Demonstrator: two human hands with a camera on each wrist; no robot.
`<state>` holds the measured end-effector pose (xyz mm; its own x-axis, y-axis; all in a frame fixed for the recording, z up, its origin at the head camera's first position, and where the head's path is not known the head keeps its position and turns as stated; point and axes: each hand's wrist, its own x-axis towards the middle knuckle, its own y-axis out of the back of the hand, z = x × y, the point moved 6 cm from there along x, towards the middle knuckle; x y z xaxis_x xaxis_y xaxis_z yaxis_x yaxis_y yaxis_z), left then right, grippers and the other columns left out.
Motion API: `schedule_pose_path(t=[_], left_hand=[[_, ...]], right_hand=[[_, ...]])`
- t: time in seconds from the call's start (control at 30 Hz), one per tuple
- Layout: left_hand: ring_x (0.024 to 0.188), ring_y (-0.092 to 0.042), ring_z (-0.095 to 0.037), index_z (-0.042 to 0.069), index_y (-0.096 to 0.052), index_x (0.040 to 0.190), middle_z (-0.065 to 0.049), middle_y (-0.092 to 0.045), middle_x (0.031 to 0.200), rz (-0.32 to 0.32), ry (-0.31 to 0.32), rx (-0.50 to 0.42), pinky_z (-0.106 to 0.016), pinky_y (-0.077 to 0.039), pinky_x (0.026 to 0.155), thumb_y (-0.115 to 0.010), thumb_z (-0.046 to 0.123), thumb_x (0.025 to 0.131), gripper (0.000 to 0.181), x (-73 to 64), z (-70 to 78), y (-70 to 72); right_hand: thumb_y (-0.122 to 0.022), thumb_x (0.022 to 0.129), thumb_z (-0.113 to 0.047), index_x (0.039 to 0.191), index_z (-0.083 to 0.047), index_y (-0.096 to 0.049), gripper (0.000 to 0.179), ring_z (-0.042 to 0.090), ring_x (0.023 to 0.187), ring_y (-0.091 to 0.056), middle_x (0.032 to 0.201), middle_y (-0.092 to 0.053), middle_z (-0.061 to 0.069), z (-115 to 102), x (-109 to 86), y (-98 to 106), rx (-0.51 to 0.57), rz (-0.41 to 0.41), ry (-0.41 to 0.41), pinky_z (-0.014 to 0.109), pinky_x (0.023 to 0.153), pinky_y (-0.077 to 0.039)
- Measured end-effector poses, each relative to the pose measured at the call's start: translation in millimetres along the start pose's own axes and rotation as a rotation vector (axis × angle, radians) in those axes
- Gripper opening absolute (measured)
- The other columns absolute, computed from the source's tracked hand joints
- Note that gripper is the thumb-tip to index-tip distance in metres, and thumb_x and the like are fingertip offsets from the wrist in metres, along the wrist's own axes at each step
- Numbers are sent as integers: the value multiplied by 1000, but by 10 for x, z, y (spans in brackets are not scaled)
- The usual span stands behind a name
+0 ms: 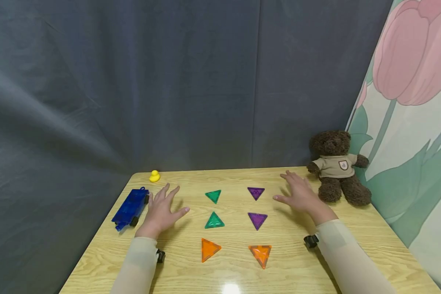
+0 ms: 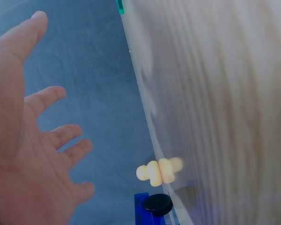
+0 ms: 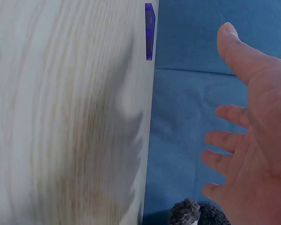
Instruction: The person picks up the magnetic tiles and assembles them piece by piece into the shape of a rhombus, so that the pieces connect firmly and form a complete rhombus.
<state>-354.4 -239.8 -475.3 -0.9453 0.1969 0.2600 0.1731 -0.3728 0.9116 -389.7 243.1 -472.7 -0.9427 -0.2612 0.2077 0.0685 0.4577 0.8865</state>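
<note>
My left hand (image 1: 161,215) hovers over the left of the table, fingers spread, holding nothing. Just left of it lies a blue toy car base (image 1: 131,207) with black wheels. My right hand (image 1: 300,197) is spread over the right side, also holding nothing. Between the hands, triangular tiles lie in two columns. The left column has a far green tile (image 1: 214,196), a nearer green tile (image 1: 214,221) and an orange tile (image 1: 210,249). The right column has a far purple tile (image 1: 256,192), a nearer purple tile (image 1: 257,220) and an orange tile (image 1: 261,255).
A yellow rubber duck (image 1: 154,176) stands at the far left corner of the wooden table (image 1: 235,281). At the far right sits a brown teddy bear (image 1: 334,167) in a beige shirt. A dark curtain (image 1: 206,90) hangs behind the table; a flower-patterned wall (image 1: 415,155) borders its right.
</note>
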Motion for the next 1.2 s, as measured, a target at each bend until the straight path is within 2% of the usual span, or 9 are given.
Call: schedule_pose_path(t=[0.17, 0.33, 0.57, 0.73, 0.97, 1.2], left_hand=[[151, -26, -50, 22, -42, 163, -17, -24, 170, -17, 10, -9, -73, -2, 119, -67, 71, 91, 90, -30, 5, -21], [150, -29, -48, 20, -44, 161, -17, -28, 169, -7, -3, -35, -71, -6, 120, -73, 62, 92, 85, -56, 37, -28], [150, -30, -47, 25, -44, 161, -13, -29, 169, -39, 28, -130, -73, -23, 116, -75, 54, 94, 79, -111, 77, -46], [148, -33, -47, 21, -48, 158, -13, -34, 166, -49, 25, -166, -73, -28, 113, -77, 46, 96, 73, -138, 120, -44], [148, -36, -43, 19, -51, 156, -11, -37, 164, -87, 29, -214, -69, -33, 113, -77, 39, 97, 67, -153, 194, -53], [139, -49, -38, 13, -64, 144, -12, -47, 157, -125, -8, -271, -59, -43, 111, -79, 30, 97, 51, -141, 261, -127]], right_hand=[[-77, 92, -54, 160, -1, -37, 96, 52, 152, -20, 168, -21, 29, -69, 33, -28, 27, -10, 13, 70, 120, -1], [-79, 93, -48, 159, -2, -40, 90, 53, 149, -25, 165, -26, 30, -181, 65, -71, 41, -21, 37, 70, 120, -5], [-78, 95, -45, 159, -2, -41, 86, 55, 148, -27, 165, -28, 29, -334, 109, -120, 46, -42, 58, 70, 120, -8], [-79, 94, -43, 159, -3, -41, 85, 55, 147, -29, 165, -29, 28, -434, 151, -150, 55, -58, 69, 74, 117, -15], [-80, 93, -44, 157, -4, -44, 84, 52, 146, -33, 163, -35, 27, -532, 225, -180, 48, -71, 91, 71, 118, -18], [-78, 94, -47, 157, -5, -44, 83, 51, 148, -33, 163, -35, 25, -638, 300, -249, 89, -115, 94, 69, 117, -25]])
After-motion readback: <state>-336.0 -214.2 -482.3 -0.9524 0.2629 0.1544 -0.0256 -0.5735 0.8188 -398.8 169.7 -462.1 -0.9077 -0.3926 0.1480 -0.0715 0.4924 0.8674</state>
